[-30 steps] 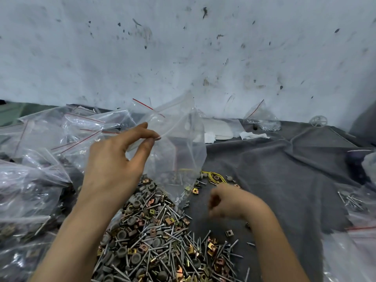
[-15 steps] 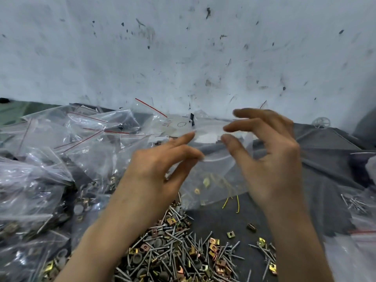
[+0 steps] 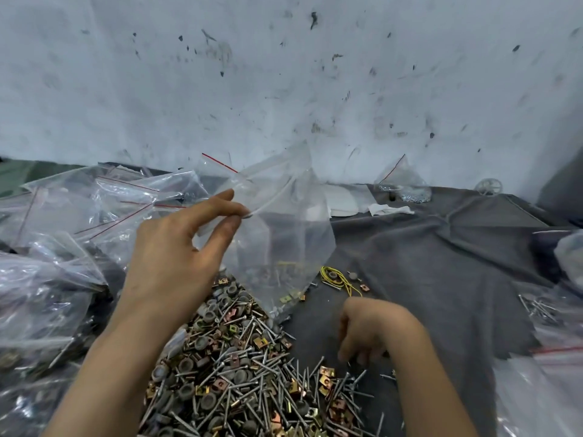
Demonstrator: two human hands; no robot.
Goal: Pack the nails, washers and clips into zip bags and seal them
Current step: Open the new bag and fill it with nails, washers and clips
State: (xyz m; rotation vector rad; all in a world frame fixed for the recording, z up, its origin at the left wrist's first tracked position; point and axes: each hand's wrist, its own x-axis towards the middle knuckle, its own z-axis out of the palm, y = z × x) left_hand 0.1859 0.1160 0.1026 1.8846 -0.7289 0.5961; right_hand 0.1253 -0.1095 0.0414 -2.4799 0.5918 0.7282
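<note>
Seen from a head-worn camera looking down at a bench (image 3: 441, 263) draped in dark grey cloth, against a stained white wall (image 3: 284, 74). At the centre, the left hand (image 3: 176, 257) is raised and holds a clear zip bag (image 3: 284, 241) by its rim. The thumb and first fingers (image 3: 217, 203) are pressed together on the plastic, so the bag hangs with its mouth towards twelve o'clock and its bottom corner touching the bench. A few small pieces show at that corner, but it is hard to tell whether they lie inside the bag or behind it. At five o'clock the right hand (image 3: 369, 332) reaches down to the cloth with its fingers curled at the edge of the loose hardware. Whether they have closed on anything cannot be told. A large pile (image 3: 239, 367) of mixed nails, grey washers and brass-coloured clips fills six o'clock. A loop of yellow wire (image 3: 337, 275) lies just beyond the right hand. A heap of bags (image 3: 79, 222) with red zip lines crowds nine o'clock, some holding hardware. A small bag (image 3: 403, 184) holding metal pieces stands at one o'clock, by the wall. More bags (image 3: 552, 389) lie at four o'clock. The work looks partly done: many bags appear filled, but the held bag is nearly empty and unsealed, and most of the pile remains to be packed.
</note>
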